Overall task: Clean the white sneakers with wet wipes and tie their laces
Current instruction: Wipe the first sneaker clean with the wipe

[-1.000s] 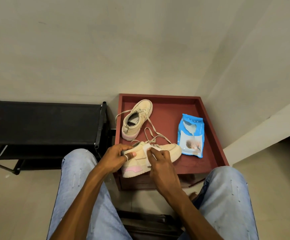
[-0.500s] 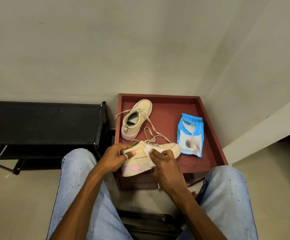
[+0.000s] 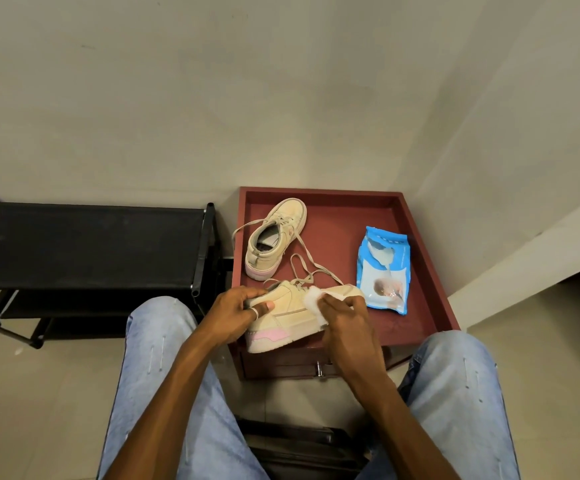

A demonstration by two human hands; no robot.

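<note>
Two cream-white low-top sneakers with pink heel patches lay on the dark red tray-topped bench: the near one, lower centre, looked light and stiff-soled, best gripped at the heel, where the left hand had its fingers clamped. The right hand pinched a soft, limp white wet wipe against its side. Loose laces trailed toward the far sneaker, and the blue wipes packet lay just right, neither seeming in the way.

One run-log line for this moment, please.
left hand holds near sneaker | right hand presses wet wipe on its side | laces untied
</note>
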